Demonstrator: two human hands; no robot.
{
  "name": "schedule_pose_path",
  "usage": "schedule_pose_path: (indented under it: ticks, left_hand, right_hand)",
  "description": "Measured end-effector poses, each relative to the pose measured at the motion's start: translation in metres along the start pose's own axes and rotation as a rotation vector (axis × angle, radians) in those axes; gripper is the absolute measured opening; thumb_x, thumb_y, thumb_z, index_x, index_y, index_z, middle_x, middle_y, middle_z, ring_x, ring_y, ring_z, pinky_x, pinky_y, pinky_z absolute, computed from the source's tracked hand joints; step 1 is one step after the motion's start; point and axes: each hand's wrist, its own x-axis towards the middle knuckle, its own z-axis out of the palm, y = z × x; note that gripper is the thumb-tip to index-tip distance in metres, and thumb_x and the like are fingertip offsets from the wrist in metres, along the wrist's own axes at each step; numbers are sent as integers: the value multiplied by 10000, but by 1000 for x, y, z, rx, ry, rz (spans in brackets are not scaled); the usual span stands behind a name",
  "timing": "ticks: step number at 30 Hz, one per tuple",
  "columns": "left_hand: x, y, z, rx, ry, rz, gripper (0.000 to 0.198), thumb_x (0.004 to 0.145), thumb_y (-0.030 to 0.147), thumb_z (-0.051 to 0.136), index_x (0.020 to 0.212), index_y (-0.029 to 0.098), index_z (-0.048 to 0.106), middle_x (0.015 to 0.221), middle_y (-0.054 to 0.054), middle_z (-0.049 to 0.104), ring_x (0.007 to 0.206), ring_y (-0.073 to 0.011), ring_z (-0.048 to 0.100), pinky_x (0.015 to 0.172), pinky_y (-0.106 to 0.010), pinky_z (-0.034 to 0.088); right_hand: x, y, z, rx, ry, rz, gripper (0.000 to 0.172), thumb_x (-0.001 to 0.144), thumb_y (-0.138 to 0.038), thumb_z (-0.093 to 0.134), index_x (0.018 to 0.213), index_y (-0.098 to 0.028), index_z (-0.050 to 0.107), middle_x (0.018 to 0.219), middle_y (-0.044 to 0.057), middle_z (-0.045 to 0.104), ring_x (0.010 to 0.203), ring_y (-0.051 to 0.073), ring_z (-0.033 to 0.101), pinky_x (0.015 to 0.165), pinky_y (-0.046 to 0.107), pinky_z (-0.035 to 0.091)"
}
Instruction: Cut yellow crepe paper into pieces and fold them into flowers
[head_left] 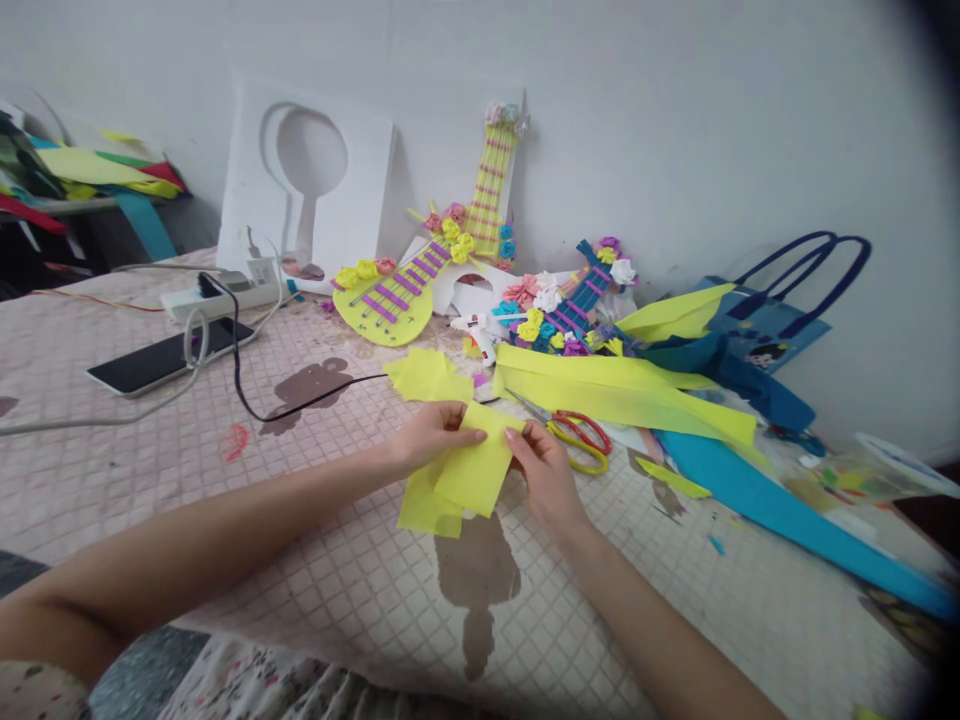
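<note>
My left hand (433, 432) and my right hand (541, 470) both pinch the top edge of a folded yellow paper sheet (469, 478) just above the pink checked tablecloth (315, 560). The left fingers grip its upper left corner, the right fingers its upper right corner. More yellow paper (424, 512) hangs below the folded piece. Another loose yellow sheet (425, 377) lies just beyond my hands. Scissors with red and yellow handles (577, 437) rest to the right of my right hand.
Long yellow paper strips (622, 392) and blue paper (757, 495) spread at the right near a blue bag (765, 330). Paper guitars with flowers (420, 285), a glue gun (476, 330), a phone (161, 360), a power strip (225, 292) and a black cable (247, 395) lie behind.
</note>
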Motion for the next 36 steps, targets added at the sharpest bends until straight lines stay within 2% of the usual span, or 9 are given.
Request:
schedule_pose_path:
  ticks: [4,9,18,36]
  left_hand:
    - [-2,1,2,21,32,-6,335,655,294,781,907,123,642,882,-72,714,758,-172,672,678,-267,528]
    - [-3,3,4,1,51,-15,289,709,341,736,876,123,645,826,-58,712,700,-152,661,638,-248,513]
    - [-2,3,3,23,76,-9,232,694,298,750,801,131,630,720,-19,689,619,-118,631,601,-222,490]
    - [4,-3,-5,219,122,69,340,701,448,695,763,140,565,707,-27,661,600,-134,617,530,-225,456]
  right_hand:
    - [1,1,-1,-16,-13,-2,233,766,-394,663,705,-209,534,644,-38,532,573,120,470,538,246,399]
    - [1,3,-1,-33,-30,-3,230,763,-392,665,712,-208,537,662,-31,541,587,123,475,552,249,405]
    - [0,3,-2,-33,-38,0,217,767,-380,664,718,-208,542,672,-31,551,600,124,488,562,250,413]
    - [1,2,0,-37,-20,42,227,712,-384,699,737,-213,552,652,-33,567,566,123,506,514,246,433]
